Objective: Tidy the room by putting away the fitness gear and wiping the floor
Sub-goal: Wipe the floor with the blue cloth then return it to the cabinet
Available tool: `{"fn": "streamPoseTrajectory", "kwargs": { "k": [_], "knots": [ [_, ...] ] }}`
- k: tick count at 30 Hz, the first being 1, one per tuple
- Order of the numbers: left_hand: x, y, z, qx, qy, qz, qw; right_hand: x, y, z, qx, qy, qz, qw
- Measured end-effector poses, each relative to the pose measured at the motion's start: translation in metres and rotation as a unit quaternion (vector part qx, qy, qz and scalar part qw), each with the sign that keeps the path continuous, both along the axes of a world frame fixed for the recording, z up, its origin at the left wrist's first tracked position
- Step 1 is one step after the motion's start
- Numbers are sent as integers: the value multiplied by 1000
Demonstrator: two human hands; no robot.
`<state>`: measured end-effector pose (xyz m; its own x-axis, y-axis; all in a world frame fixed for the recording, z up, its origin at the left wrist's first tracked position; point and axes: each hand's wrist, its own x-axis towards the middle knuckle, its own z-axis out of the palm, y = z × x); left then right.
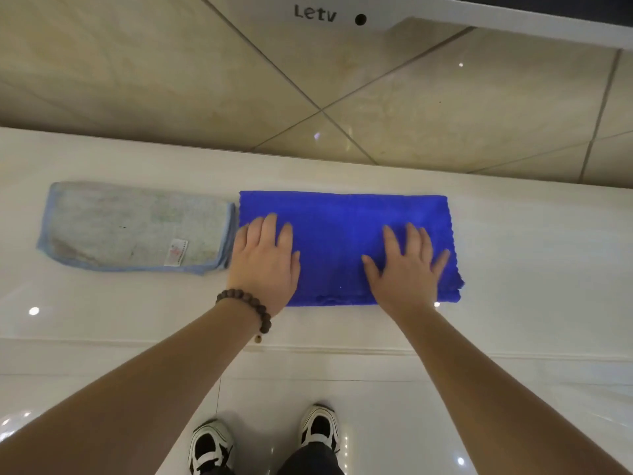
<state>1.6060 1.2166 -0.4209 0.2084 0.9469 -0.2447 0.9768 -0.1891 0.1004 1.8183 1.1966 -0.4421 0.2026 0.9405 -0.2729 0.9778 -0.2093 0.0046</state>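
Blue folded cloth (342, 241) lies on the white ledge (513, 234), and I press it flat with my left hand (265, 265) and right hand (406, 269), fingers straight and spread. Just beside it, left, lies a pale grey cloth (133, 228).

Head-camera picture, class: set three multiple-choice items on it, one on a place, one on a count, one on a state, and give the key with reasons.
1. Where does the pale cloth lie?
A. left of the blue cloth
B. on top of it
C. by the shoes

2. How many cloths lie on the white surface?
A. one
B. two
C. four

3. How are the left hand and right hand?
A. clenched in fists
B. lifted clear
C. flat on the blue cloth

Key: 1 A, its edge sits beside the blue cloth's left edge. 2 B, one pale, one blue. 3 C, straight fingers press the folded cloth.
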Motion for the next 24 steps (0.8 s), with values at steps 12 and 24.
{"fn": "streamPoseTrajectory", "kwargs": {
  "k": [12, 24],
  "knots": [
    [4, 25, -56, 10, 22, -20, 1000, 35, 15, -38, 53, 6, 45, 998],
    [13, -38, -53, -12, 16, -6, 1000, -45, -35, -38, 63, 59, 151, 985]
  ]
}}
